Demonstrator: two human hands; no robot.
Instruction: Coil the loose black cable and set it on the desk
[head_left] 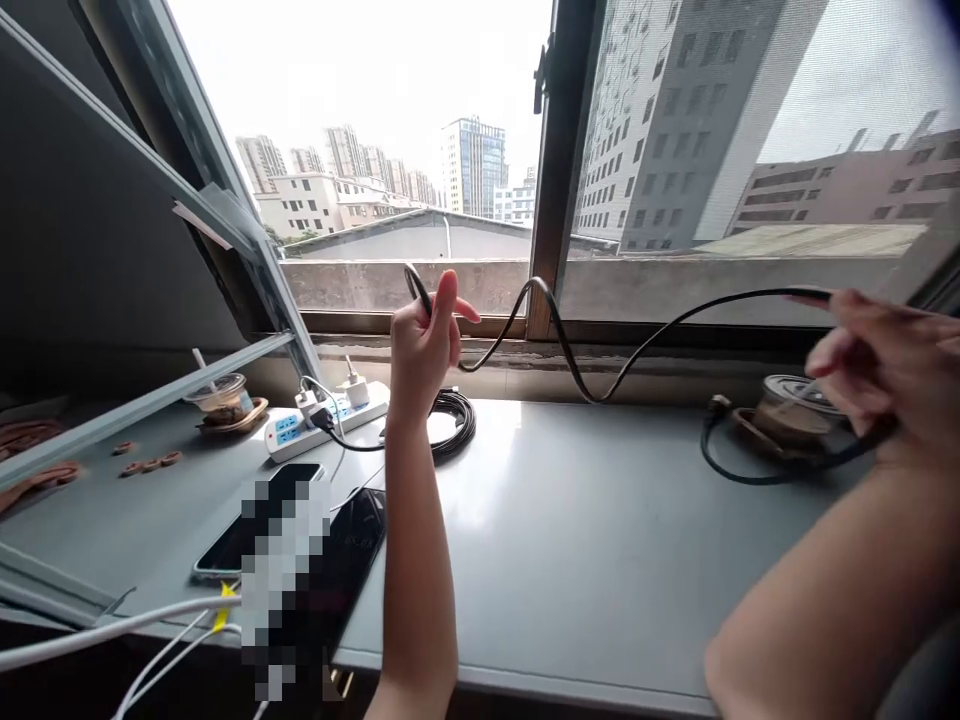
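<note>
A black cable [564, 352] runs in loose waves through the air between my two hands. My left hand [426, 335], raised in front of the window, is closed around one part of it, and a small loop stands up behind the thumb. At the right, my right hand [885, 370] grips another stretch of the cable. From below that hand a cable end curves back left to a connector [718, 403] hanging in front of a lidded cup. Behind my left forearm lies a coil of black cable [459, 430] on the grey tabletop.
A white power strip [330, 420] with plugs stands left of the coil. Nearer are a phone [259, 520] and a dark tablet-like device [352, 560], partly pixelated. Drink cups stand at left [225, 398] and right [796, 415]. A metal frame [150, 150] slants across the left; windows rise behind.
</note>
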